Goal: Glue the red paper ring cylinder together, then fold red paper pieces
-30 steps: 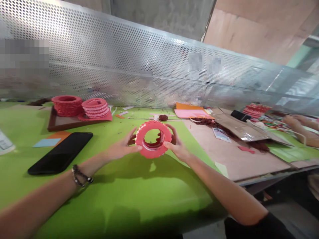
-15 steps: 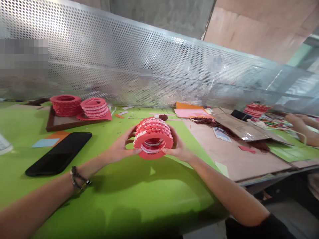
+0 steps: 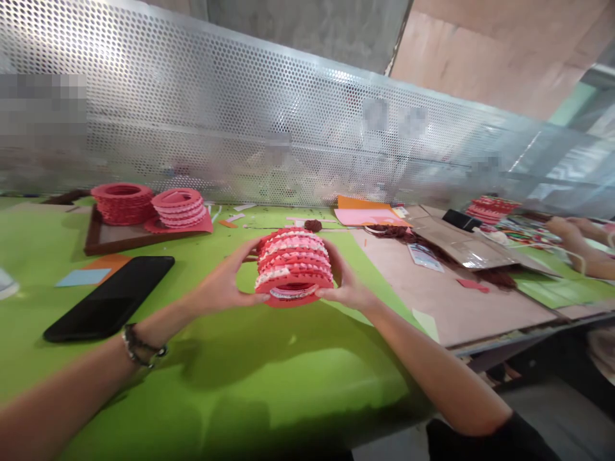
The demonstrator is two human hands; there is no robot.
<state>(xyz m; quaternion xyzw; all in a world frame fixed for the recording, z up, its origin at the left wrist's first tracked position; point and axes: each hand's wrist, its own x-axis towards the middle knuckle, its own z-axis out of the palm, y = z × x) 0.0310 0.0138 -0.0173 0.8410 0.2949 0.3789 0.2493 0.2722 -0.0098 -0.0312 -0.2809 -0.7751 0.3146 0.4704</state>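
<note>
Between my two hands is a stack of red, pink and white rings (image 3: pixel 294 259) with ruffled edges, held above the green tabletop. My left hand (image 3: pixel 235 272) grips its left side, thumb at the lower front rim. On the opposite side, my right hand (image 3: pixel 348 278) presses with its thumb near the front ring and its fingers behind. The stack tilts so that its front opening shows as a narrow slot. Left of my left hand lies a black phone (image 3: pixel 110 298).
A brown tray (image 3: pixel 129 244) at the back left holds two more ring stacks (image 3: pixel 122 205). A perforated metal screen (image 3: pixel 240 115) runs behind the table. Orange and pink sheets (image 3: pixel 369 214), a cardboard piece (image 3: pixel 461 237) and another person's hand (image 3: pixel 574 240) are on the right.
The ring stack has tipped in my hands, so its ruffled side shows more and its front hole less. Both hands keep hold of it.
</note>
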